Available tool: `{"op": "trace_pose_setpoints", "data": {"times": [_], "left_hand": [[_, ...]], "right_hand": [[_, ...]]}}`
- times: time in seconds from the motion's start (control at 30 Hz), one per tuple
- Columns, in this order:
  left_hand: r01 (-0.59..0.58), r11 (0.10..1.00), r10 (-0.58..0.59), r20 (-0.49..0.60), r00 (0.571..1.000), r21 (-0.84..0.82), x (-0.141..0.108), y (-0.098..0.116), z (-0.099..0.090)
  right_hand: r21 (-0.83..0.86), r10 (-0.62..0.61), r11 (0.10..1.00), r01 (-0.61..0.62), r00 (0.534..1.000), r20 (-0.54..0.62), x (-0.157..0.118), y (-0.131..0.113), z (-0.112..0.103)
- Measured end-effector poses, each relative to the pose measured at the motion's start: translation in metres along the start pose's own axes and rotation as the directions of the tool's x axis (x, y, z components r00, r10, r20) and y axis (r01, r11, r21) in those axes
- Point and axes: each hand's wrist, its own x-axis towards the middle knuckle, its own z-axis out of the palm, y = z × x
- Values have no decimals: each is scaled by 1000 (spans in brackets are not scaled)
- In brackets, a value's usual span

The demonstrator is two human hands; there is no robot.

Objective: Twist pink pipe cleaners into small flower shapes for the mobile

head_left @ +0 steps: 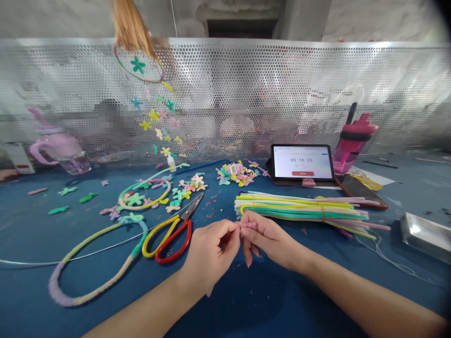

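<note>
**A:** What's being worked on at this moment?

**B:** A short pink pipe-cleaner piece (249,226) is being pinched up in the middle of the view, raised over the blue tabletop (253,305).

**A:** And how is it being held?

**B:** It's gripped from both sides! The left hand (209,251) is closed on one end, the right hand (271,237) on the other, with the fingertips meeting around it. Neither hand is released.

**A:** What's lying closest?

**B:** Just left of the left hand, red-and-yellow scissors (182,218) are laid flat, blades pointing far. Beyond the right hand, a bundle of pastel pipe cleaners (299,209) is stretched out to the right, bound round its middle.

**A:** Further out?

**B:** At near left, a long pipe-cleaner hoop (105,281) is laid down in pink, cream and green. Toward the far side, a heap of small flower shapes (236,172) is piled up, and a tablet (302,162) is propped up showing 00:16:35. A pink water bottle (352,143) is stood behind it, and a perforated metal screen (225,94) is seen running across the far edge. A metal tray (426,237) is placed at the right.
</note>
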Motion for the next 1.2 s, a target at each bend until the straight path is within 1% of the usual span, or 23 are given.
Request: {"op": "trace_pose_setpoints", "data": {"times": [0.27,0.4,0.6,0.67,0.9,1.07,1.2], "left_hand": [[-51,998,50,-28,998,-25,-3,-4,6],[-80,996,78,-57,995,-26,-3,-1,6],[-115,993,115,-68,991,4,-3,1,4],[-112,994,112,-55,992,0,-3,1,4],[-130,987,128,-19,992,-95,-5,-3,7],[-126,987,128,14,992,-96,-4,-3,9],[-114,989,115,12,993,-93,-4,-3,10]], "right_hand": [[14,-24,1000,24,999,-31,1,2,0],[19,-55,998,56,997,-50,0,2,2],[-3,-76,997,76,994,-83,-1,1,5],[-13,-74,997,74,993,-97,-1,1,5],[-68,-76,995,67,985,-154,0,4,2],[-90,-78,994,64,983,-165,0,5,2],[-99,-77,993,60,982,-174,0,4,3]]}}
